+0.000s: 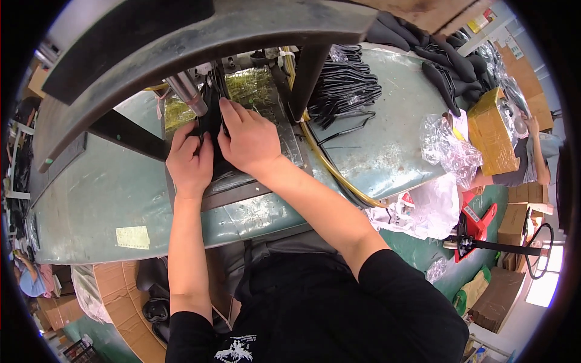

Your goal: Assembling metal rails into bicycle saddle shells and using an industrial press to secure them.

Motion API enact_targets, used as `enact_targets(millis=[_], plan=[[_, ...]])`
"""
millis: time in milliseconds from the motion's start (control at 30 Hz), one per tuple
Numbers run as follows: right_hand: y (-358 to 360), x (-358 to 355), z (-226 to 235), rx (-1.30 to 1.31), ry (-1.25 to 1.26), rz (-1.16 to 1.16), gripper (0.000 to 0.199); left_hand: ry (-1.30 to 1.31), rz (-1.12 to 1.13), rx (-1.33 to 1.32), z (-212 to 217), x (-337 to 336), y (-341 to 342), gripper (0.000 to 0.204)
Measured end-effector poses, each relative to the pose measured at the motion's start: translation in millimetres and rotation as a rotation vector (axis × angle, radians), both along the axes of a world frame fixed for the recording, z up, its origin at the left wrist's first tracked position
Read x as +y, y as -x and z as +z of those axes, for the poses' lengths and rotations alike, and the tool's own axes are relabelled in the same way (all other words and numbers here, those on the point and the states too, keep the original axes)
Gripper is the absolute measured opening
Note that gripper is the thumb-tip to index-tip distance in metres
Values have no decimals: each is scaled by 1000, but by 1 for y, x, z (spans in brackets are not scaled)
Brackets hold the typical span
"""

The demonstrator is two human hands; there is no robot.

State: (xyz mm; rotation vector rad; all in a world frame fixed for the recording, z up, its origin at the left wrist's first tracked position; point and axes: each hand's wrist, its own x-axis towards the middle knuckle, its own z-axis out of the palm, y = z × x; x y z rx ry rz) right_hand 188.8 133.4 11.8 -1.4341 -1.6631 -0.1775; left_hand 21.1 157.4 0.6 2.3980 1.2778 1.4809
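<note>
Beneath the dark metal frame (242, 45) of a bench press, both hands hold a long black piece (212, 112), its exact kind partly hidden by my fingers. My left hand (191, 162) is closed, with thumb and fingers pinching its near left side, close to the metal cylinder (187, 94) that slants down. On the other side my right hand (251, 138) is closed too, fingers pressed along its right edge. The piece lies over a flat metal plate (233, 192) with a shiny yellowish film (251, 88). The piece's far end runs up under the frame.
Bent black metal rods (345, 81) are stacked right of the frame, beside a yellow hose (330, 163). Black padded saddles (445, 57) lie at the far right. A taped carton (493, 136), clear plastic wrap (451, 145), a red pallet jack (478, 221) and another person's arm (535, 145) are to the right.
</note>
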Motion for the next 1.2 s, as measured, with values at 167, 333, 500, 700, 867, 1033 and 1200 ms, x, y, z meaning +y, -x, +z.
enact_targets(millis=[167,333,500,700,867,1033,1200], plan=[[-2,-16,-6,72,31,19,60,41,-14,-135,-4,-10,-7,22],[-2,-31,-3,226,154,44,75,157,23,-239,-6,-16,-3,37],[-10,-41,2,290,270,105,83,155,79,-112,9,-28,1,48],[-36,-58,25,658,394,358,46,503,65,-181,17,-22,17,45],[-83,-102,46,-156,115,269,84,1117,-377,-522,41,-61,27,53],[-122,-133,-62,827,70,516,54,1268,-895,-841,77,-95,-13,68],[-174,-146,17,1154,178,-13,62,1103,-1102,-494,61,-85,22,73]])
